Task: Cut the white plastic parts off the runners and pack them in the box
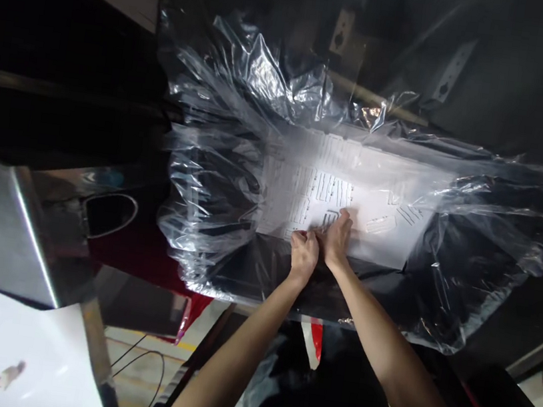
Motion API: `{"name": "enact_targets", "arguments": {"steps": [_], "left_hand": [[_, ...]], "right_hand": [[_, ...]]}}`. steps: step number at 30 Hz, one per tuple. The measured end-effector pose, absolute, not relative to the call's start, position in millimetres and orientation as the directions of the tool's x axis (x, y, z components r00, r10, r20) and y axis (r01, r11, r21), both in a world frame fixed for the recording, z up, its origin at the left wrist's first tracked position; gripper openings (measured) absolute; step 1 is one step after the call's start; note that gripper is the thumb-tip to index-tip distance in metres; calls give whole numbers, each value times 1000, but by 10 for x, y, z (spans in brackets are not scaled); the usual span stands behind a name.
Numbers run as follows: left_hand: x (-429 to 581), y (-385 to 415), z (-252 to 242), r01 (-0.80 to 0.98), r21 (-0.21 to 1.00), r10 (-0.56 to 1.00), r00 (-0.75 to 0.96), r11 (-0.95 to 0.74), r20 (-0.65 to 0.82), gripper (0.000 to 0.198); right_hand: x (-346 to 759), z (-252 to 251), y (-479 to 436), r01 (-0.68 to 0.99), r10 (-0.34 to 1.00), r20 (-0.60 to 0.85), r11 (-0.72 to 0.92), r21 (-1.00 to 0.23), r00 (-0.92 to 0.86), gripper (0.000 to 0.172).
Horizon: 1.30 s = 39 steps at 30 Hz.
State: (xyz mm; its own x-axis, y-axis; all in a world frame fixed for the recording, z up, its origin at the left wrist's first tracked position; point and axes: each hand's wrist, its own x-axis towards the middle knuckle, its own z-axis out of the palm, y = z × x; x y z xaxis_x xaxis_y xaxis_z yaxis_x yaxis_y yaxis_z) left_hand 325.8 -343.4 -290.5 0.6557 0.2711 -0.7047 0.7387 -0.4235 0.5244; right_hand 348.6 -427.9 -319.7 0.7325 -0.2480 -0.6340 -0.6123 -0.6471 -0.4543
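Observation:
A white sheet lies inside a box lined with clear plastic film. Thin dark wire-like parts are laid on the sheet in rows, with several more at its right side. Both hands work close together at the sheet's near edge. My left hand has its fingers pinched together; whatever is between them is too small to make out. Just to the right, my right hand rests low over the sheet beside some bent dark pieces, its fingers curled and closed, their tips partly hidden.
Crumpled film rises around the sheet and spreads over the box's far side. To the left stand a metal-edged surface and a white glossy panel. A red bag-like thing is below the film, and a black cable hangs near the floor.

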Motion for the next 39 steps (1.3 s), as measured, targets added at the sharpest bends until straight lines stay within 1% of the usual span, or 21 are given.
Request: {"name": "enact_targets", "arguments": {"steps": [2, 6, 8, 10, 13, 17, 21, 25, 28, 30, 32, 35, 39], "left_hand": [[3254, -3435, -2861, 724, 487, 256, 652, -488, -713, 36], [3245, -3576, -2753, 672, 392, 219, 636, -629, -740, 40], [3244, -3702, -2702, 626, 352, 187, 631, -696, -753, 45], [3245, -3830, -2676, 563, 333, 135, 633, -757, -762, 54], [3237, -3969, -2688, 477, 308, 69, 623, -823, -779, 71], [3223, -4015, -2732, 423, 236, 64, 584, -875, -810, 75], [3250, -3980, -2735, 384, 157, 92, 556, -910, -826, 72], [3299, -3963, -2711, 347, 88, 120, 536, -934, -836, 72], [3339, -3973, -2700, 325, 49, 137, 523, -944, -841, 73], [3368, -3979, -2699, 318, 27, 149, 516, -948, -843, 74], [3395, -3982, -2701, 311, 11, 159, 515, -950, -843, 75], [3426, -3981, -2705, 302, 0, 163, 514, -953, -842, 76], [3444, -3973, -2721, 313, -20, 187, 514, -949, -837, 74]], "right_hand": [[3506, -3166, -4281, -607, -246, -617, -631, -484, 748, 58], [3651, -3135, -4480, -558, -254, -536, -629, -541, 806, 55], [3771, -3173, -4620, -531, -268, -487, -643, -552, 831, 51], [3883, -3244, -4723, -508, -268, -457, -655, -559, 848, 47], [3978, -3362, -4760, -475, -234, -445, -672, -569, 864, 39], [3968, -3432, -4677, -418, -156, -452, -710, -567, 878, 34], [3909, -3313, -4750, -309, -27, -468, -785, -537, 883, 38], [3876, -3064, -5185, -124, 133, -490, -881, -457, 862, 43], [3898, -2962, -5567, -27, 185, -515, -926, -377, 837, 45], [3921, -2966, -5729, 8, 202, -529, -939, -345, 824, 40], [3928, -3008, -5786, 20, 203, -537, -945, -327, 819, 32], [3888, -3098, -5715, -14, 164, -542, -951, -309, 824, 22], [3760, -3202, -5511, -103, 103, -552, -939, -329, 827, 21]]}}
